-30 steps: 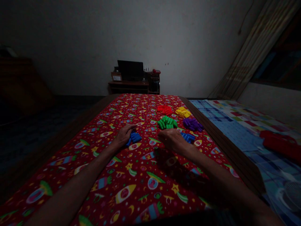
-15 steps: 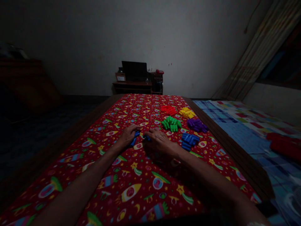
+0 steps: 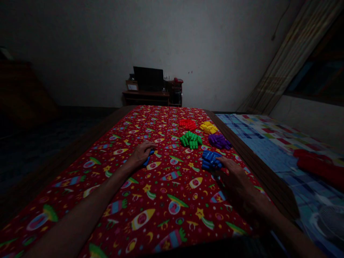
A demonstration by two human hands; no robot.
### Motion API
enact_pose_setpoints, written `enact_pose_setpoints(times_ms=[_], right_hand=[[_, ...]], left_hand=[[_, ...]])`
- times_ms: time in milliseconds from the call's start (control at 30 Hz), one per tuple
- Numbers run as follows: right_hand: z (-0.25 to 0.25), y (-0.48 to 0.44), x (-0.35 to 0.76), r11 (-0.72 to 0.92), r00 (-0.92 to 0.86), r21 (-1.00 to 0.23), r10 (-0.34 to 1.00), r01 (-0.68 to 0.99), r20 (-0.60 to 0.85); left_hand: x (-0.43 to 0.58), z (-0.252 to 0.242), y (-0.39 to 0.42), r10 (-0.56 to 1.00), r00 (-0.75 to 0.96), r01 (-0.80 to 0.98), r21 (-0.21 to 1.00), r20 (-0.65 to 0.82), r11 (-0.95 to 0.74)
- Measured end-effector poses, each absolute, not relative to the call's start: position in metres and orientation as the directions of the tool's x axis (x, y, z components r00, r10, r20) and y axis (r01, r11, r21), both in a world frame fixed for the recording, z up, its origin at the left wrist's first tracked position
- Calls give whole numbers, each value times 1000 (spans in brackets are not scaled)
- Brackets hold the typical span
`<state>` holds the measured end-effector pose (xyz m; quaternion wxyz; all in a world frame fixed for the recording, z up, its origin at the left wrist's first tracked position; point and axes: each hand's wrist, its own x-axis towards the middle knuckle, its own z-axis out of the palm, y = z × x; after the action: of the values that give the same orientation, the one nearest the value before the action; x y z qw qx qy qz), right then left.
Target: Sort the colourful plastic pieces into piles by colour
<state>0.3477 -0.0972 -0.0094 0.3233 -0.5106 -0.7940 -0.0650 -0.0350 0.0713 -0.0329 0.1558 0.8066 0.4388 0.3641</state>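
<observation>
My left hand (image 3: pixel 141 152) rests on the red patterned cloth, its fingers curled round a few small blue plastic pieces (image 3: pixel 148 158), partly hidden by the hand. My right hand (image 3: pixel 238 172) is at the right side of a pile of blue tube-like pieces (image 3: pixel 211 160). Its fingers are stretched out and the tips touch or nearly touch the pile; no piece shows in its grasp. Behind that pile lie heaps of purple pieces (image 3: pixel 219 142), green pieces (image 3: pixel 190 139), yellow pieces (image 3: pixel 208 127) and red pieces (image 3: pixel 187 124).
The red cloth (image 3: pixel 172 193) with rockets and stars covers a long table with a brown edge (image 3: pixel 258 161). To the right is a bed-like surface with a blue checked cover (image 3: pixel 252 143), a red cloth bundle (image 3: pixel 319 166) and a fan (image 3: pixel 331 218). A monitor (image 3: pixel 148 79) stands by the far wall.
My right hand has moved right, from near my left hand to the blue pile, which looks larger. The left hand stays over its blue pieces. The view has shifted slightly.
</observation>
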Motion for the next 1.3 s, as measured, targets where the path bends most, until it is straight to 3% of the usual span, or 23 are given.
enact_pose_setpoints(times_ms=[233,367,500,667,900,1033,1133,1233,1300], right_hand=[[-25,-91,353,315,-223,-154,874,937,431],[-27,-90,360,359,-264,-120,839,926,475],[-12,-93,353,381,-261,-79,756,921,601],[8,-88,311,540,-393,-25,644,842,656],[7,-60,239,760,-630,-144,615,633,473],[0,-48,232,766,-672,-165,629,621,391],[4,-43,248,698,-580,-166,684,696,443],[16,-37,281,564,-375,-193,730,803,572],[22,-32,308,484,-272,-215,746,848,607]], left_hand=[[-43,-22,67,881,248,775,464,403,-430],[-46,-11,63,922,311,845,378,230,-379],[-37,-7,50,904,375,834,352,204,-425],[-17,-4,32,912,312,730,547,268,-410],[22,-8,4,873,421,296,872,247,-390],[32,-8,-8,844,517,186,944,144,-274],[25,1,-9,833,520,331,853,191,-403],[6,6,1,790,498,541,583,358,-606],[-12,4,11,768,478,643,427,426,-636]])
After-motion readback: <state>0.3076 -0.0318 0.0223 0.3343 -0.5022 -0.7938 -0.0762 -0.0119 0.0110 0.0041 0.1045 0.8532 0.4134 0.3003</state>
